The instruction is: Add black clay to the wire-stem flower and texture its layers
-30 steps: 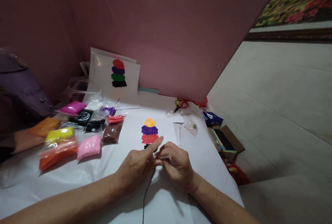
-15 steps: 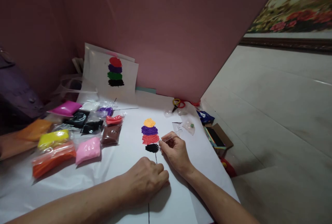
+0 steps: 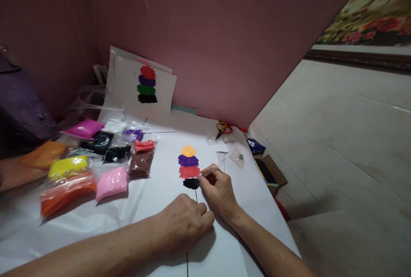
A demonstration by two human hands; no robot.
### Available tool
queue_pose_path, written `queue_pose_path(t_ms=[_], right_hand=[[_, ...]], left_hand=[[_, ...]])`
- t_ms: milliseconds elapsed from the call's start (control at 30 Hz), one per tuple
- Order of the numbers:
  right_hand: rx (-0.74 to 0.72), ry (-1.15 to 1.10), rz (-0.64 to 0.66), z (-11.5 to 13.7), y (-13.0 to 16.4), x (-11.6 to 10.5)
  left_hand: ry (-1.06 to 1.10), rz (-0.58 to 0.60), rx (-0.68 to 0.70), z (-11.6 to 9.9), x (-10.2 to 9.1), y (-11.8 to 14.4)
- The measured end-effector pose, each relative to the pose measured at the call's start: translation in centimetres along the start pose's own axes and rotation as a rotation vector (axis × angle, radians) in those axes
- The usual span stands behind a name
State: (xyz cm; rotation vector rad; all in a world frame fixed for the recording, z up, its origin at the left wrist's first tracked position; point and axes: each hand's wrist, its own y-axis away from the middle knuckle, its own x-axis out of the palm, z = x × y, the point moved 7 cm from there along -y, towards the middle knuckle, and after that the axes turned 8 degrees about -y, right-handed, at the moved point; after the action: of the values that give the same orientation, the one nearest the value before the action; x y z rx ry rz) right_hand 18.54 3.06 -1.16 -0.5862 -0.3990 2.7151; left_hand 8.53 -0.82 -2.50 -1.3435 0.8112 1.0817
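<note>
On the white paper is a stacked clay picture: a yellow-orange top, a purple band, a coral-red band and a black band. A thin black line runs down from it. My right hand has its thumb and forefinger pinched at the right edge of the red and black bands; whatever is between them is too small to make out. My left hand is closed above the black line, below the clay. Its fingertips are turned away, hiding anything they hold.
Several clay packets lie left, including pink, brown and yellow. A sheet with a similar clay picture leans on the pink wall. Scissors and a clear bag with a green bit lie near the right edge.
The view has shifted slightly, moving the paper and packets a little rightward in the picture. Both hands keep nearly the same closed poses and places beside the clay.
</note>
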Motion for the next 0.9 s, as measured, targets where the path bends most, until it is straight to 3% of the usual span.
queue_pose_path(t_ms=[233,900], right_hand=[[-0.102,0.073,0.002,0.32,0.19,0.08],[-0.066,0.130,-0.072,-0.41,0.24,-0.25]], left_hand=[[-0.016,-0.012,-0.005,-0.05,0.07,-0.08],[-0.020,0.051,-0.043,0.09,0.40,-0.21]])
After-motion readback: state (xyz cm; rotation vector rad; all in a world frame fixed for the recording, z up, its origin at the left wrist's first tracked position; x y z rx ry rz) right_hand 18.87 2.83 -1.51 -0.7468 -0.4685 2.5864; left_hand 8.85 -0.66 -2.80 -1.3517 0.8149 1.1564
